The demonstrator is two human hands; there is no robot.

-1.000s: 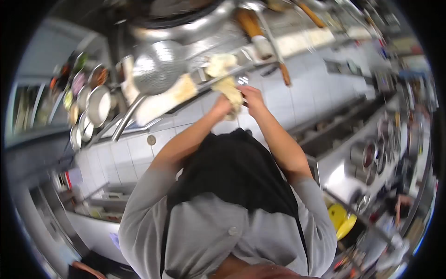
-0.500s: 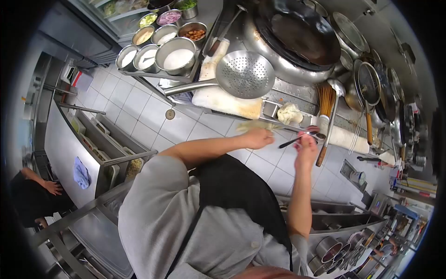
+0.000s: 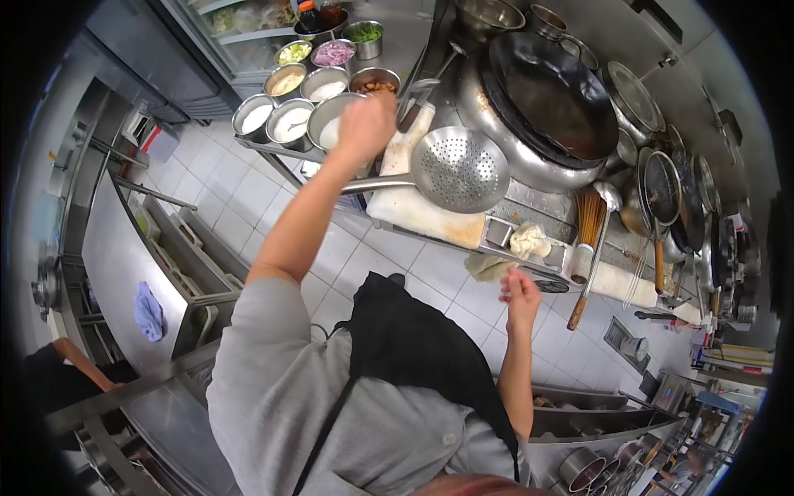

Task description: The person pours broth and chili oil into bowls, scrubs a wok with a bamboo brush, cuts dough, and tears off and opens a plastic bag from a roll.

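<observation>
White-filled pot [image 3: 319,120] by left hand [image 3: 367,128], right hand [image 3: 520,296] well apart, both grips unclear

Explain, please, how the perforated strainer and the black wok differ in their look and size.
The strainer is silver-coloured metal, while the black wok is dark all over. The strainer is covered with small holes; the wok shows none. The strainer has a long metal handle, but no such handle is visible on the wok. The wok also looks clearly larger than the strainer's round part. Both have a round outline.
</observation>
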